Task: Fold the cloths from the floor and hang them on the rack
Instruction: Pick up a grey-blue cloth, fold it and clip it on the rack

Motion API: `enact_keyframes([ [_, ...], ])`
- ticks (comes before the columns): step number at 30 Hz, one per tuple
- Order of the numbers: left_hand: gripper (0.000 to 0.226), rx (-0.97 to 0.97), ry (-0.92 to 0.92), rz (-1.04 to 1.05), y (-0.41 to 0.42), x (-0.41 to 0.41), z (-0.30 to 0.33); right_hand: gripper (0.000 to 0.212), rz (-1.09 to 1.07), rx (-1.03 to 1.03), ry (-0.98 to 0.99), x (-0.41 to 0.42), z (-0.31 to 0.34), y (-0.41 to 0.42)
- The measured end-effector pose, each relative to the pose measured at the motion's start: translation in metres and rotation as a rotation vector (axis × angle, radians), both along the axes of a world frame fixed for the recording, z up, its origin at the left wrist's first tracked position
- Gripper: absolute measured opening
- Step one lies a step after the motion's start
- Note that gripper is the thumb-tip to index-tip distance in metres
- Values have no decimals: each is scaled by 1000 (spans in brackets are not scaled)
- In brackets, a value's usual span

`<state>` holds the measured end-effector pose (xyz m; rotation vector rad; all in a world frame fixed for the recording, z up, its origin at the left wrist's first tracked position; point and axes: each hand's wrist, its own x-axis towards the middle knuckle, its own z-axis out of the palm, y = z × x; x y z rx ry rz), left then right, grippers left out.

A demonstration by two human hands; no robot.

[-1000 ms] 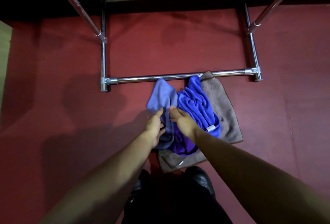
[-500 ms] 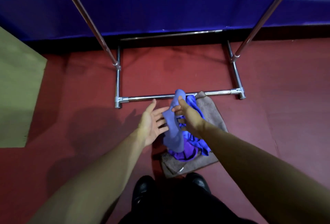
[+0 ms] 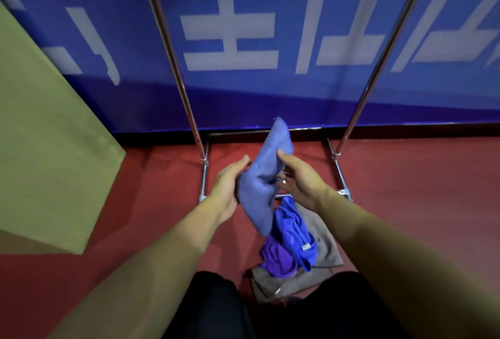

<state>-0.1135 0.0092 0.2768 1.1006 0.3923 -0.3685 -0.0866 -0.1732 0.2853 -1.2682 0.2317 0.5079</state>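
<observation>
Grip: my left hand point(image 3: 228, 184) and right hand point(image 3: 300, 179) each pinch the lavender cloth point(image 3: 263, 176), lifted before the rack point(image 3: 184, 89).
Floor point(image 3: 405, 181): blue cloth point(image 3: 293, 233) and purple cloth point(image 3: 276, 259) heaped on a brown cloth point(image 3: 324, 246).
Left: tan panel point(image 3: 46, 135).

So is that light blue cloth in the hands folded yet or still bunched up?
Bunched, not folded. The light blue cloth hangs crumpled and uneven between the left hand and right hand, with no straight fold edges showing.

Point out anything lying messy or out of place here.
The cloths on the floor: a blue cloth and a purple cloth lie crumpled on a brown cloth, unfolded, at the rack's foot.
</observation>
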Motion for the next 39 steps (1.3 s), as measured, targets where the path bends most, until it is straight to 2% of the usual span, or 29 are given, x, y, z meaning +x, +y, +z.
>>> enact_keyframes([
  [3,84,56,9,-34,3,-14,25,27,-3,1,-114,-14,28,2],
  [6,56,55,7,-148,0,-37,54,38,16,26,-181,-32,51,8],
  [8,39,89,-26,-162,-3,-49,68,35,43,9,-223,-41,63,13],
  [12,23,239,-175,-32,-6,-64,86,23,49,-112,-325,-56,90,20],
  [15,14,448,-305,71,-3,-68,96,24,15,-183,-376,-62,107,19],
  [19,16,665,-406,138,7,-67,109,44,54,-221,-302,-68,124,6],
  [21,17,739,-425,139,15,-68,114,41,59,-263,-274,-70,126,-4],
  [24,17,812,-411,134,25,-68,116,34,11,-367,-333,-74,126,-16],
  [28,19,906,-406,110,28,-72,120,48,11,-577,-412,-81,126,-26],
  [30,23,985,-399,116,29,-75,124,46,28,-666,-451,-84,127,-29],
  [34,20,991,-448,150,31,-79,130,40,69,-853,-528,-86,131,-31],
  [39,22,976,-469,186,32,-85,138,37,146,-890,-545,-86,130,-31],
])
